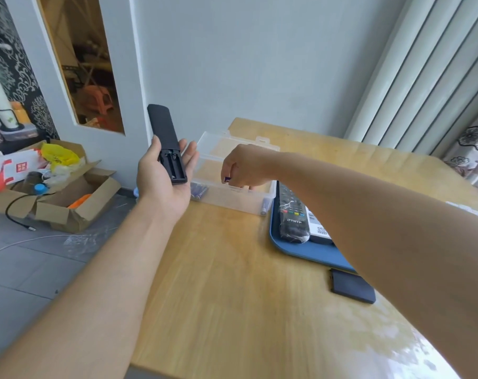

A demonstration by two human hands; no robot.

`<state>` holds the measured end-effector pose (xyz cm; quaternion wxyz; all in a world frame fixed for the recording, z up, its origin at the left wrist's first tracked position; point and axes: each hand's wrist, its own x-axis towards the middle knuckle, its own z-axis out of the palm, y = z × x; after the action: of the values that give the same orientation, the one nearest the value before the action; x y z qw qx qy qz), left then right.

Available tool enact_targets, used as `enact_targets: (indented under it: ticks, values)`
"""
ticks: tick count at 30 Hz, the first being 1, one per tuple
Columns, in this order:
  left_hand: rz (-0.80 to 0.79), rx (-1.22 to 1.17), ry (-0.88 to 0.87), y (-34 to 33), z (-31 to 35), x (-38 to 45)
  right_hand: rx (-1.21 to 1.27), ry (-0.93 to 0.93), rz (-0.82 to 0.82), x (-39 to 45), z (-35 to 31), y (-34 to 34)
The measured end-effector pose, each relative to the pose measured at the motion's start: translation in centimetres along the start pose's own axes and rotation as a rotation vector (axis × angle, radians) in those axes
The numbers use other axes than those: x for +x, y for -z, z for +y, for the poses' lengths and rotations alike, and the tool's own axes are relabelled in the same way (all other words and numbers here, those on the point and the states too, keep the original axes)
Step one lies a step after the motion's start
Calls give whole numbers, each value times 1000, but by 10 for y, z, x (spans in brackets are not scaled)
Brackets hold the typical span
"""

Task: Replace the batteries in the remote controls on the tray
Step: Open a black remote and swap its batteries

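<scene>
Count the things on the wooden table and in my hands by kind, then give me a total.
Remote controls: 3, slim black remote in left hand, plastic-wrapped black remote and white remote on blue tray
Clear plastic boxes: 1
Blue trays: 1
Black battery covers: 1
Purple batteries pinched by right hand: 1
Total: 7; batteries in the box uncounted.

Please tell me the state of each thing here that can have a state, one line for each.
Black remote: back up, battery bay open and empty.
Clear box: lid open, purple batteries inside.
Battery cover: off, lying on the table.
Blue tray: holds other remotes.
Left hand: cradles the black remote.
Right hand: pinches a purple battery.
</scene>
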<state>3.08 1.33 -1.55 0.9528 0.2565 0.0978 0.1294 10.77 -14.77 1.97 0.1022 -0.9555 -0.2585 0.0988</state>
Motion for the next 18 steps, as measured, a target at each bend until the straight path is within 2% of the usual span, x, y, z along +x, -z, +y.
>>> enact_targets:
  ticks: [3,9,12,18]
  values:
    - [16,-21,-12,1,1,1,45,46,-44,5,-8,-1]
    - [21,-32,0,2,0,-2,-57,132,-98,16,-24,-3]
    - [26,-44,1,2,0,-3,-171,120,-96,19,-30,-3]
    - [14,-16,0,2,-1,-3,-278,94,-211,24,-28,-4]
